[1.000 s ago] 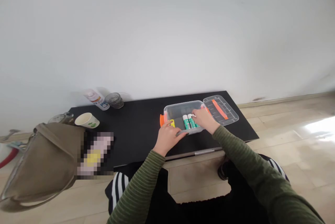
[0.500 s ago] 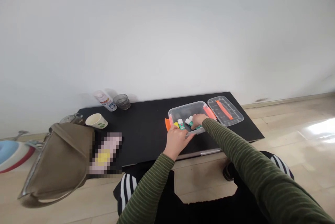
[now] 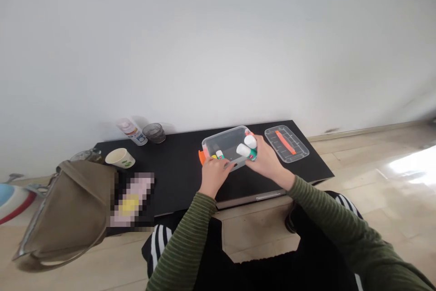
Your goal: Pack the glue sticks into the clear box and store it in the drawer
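A clear plastic box (image 3: 223, 135) with orange latches stands uncovered on the black table. My left hand (image 3: 213, 176) grips the near left part of its rim, fingers over the wall and thumb stretched along the front. Two white-capped green glue sticks (image 3: 245, 150) are held in my right hand (image 3: 270, 161), raised above the right side of the box. Inside, near my left fingers, lie another glue stick (image 3: 220, 155) and something yellow (image 3: 214, 157), partly hidden by the hand. The box's clear lid (image 3: 301, 145) with an orange handle lies flat to the right.
On the left of the black table (image 3: 177, 168) are a spray can (image 3: 132, 131), a dark glass (image 3: 154, 133), a paper cup (image 3: 120, 158) and a blurred-out pinkish item (image 3: 136, 200). A brown bag (image 3: 75, 209) overhangs the left end. The wall borders the back edge.
My right hand has come up out of the box with two glue sticks in it. My left hand stays on the box's rim. The view has shifted slightly.
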A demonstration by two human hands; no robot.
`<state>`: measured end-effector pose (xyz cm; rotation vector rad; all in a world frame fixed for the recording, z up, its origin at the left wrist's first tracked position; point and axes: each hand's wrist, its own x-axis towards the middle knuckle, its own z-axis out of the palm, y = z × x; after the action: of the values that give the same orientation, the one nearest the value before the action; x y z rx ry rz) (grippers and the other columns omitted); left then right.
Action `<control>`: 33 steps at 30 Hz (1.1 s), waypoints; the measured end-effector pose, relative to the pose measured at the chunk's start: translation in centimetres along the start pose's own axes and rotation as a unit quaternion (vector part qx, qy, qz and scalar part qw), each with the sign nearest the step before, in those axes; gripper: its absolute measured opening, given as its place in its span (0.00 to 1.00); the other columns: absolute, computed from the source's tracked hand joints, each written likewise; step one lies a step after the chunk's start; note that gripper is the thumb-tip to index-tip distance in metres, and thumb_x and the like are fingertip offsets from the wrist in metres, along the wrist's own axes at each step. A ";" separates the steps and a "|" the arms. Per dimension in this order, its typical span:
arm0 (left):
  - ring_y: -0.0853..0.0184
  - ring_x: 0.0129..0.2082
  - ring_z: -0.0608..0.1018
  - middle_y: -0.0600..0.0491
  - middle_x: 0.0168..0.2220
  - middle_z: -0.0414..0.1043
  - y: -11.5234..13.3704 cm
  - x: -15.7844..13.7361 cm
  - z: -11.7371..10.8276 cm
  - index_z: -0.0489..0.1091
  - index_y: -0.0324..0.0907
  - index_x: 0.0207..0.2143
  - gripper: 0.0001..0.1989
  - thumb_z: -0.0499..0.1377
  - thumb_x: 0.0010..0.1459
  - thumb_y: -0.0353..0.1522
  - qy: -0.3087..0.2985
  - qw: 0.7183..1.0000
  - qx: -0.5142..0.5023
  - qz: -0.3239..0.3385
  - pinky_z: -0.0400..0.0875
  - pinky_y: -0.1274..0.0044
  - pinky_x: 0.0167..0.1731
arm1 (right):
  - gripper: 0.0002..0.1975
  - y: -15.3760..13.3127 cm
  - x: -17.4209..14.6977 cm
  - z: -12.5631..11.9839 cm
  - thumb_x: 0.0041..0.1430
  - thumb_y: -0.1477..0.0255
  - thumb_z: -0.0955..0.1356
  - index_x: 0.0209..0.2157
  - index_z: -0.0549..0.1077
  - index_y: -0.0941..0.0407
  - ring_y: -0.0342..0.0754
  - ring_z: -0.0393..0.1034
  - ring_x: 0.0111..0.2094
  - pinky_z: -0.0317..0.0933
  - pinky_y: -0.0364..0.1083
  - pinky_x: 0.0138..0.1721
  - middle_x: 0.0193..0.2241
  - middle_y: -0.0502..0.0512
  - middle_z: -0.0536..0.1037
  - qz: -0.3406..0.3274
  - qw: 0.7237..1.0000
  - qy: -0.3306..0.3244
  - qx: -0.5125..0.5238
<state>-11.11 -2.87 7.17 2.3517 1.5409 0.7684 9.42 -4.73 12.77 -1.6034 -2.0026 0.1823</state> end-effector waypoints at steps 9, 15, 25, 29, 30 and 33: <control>0.62 0.35 0.79 0.49 0.40 0.78 5.6 -4.5 1.5 0.63 0.41 0.58 0.22 0.48 0.66 0.41 -0.001 0.980 -0.196 0.032 0.68 0.74 0.35 | 0.36 0.0 -7.2 1.8 0.49 0.77 0.66 0.61 0.54 0.58 0.57 0.67 0.47 0.64 0.53 0.46 0.47 0.62 0.71 -0.049 0.996 -0.063 -0.030; 0.65 0.27 0.77 0.56 0.27 0.73 6.7 -4.4 2.7 0.66 0.44 0.44 0.15 0.47 0.68 0.42 -0.095 0.976 -0.194 -0.028 0.60 0.78 0.28 | 0.39 1.2 -9.8 2.8 0.53 0.75 0.66 0.65 0.49 0.63 0.59 0.66 0.44 0.66 0.55 0.42 0.45 0.65 0.71 -0.071 0.992 -0.054 -0.090; 0.61 0.31 0.79 0.53 0.30 0.77 9.1 -4.5 2.9 0.66 0.45 0.44 0.16 0.46 0.68 0.44 -0.130 0.983 -0.111 -0.062 0.56 0.77 0.27 | 0.36 2.0 -12.9 4.7 0.56 0.77 0.63 0.66 0.53 0.64 0.57 0.67 0.41 0.64 0.54 0.41 0.45 0.66 0.73 0.016 0.988 0.075 -0.136; 0.64 0.29 0.78 0.53 0.29 0.76 7.4 -3.6 2.5 0.64 0.44 0.43 0.20 0.38 0.71 0.44 -0.063 0.982 -0.146 -0.102 0.61 0.78 0.28 | 0.34 5.3 -13.7 4.2 0.51 0.77 0.64 0.62 0.58 0.60 0.57 0.68 0.49 0.63 0.52 0.47 0.50 0.64 0.72 0.111 0.991 0.021 -0.068; 0.65 0.29 0.78 0.53 0.29 0.76 6.9 -3.3 2.6 0.64 0.43 0.43 0.21 0.37 0.71 0.43 -0.056 0.984 -0.136 -0.104 0.62 0.78 0.29 | 0.34 6.5 -13.8 4.1 0.50 0.77 0.64 0.61 0.58 0.58 0.56 0.68 0.50 0.63 0.51 0.48 0.51 0.63 0.72 0.156 0.986 0.016 -0.048; 0.60 0.31 0.80 0.50 0.30 0.77 6.5 -2.7 4.0 0.65 0.42 0.47 0.21 0.40 0.70 0.45 -0.123 0.991 -0.023 -0.053 0.64 0.75 0.30 | 0.33 9.8 -13.5 4.4 0.51 0.75 0.65 0.60 0.58 0.57 0.56 0.68 0.52 0.62 0.49 0.48 0.54 0.62 0.71 0.269 0.963 -0.006 -0.033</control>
<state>-4.70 -7.67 5.96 2.2135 1.5102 0.4661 17.32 -13.62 0.21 -2.1639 -1.5502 0.3304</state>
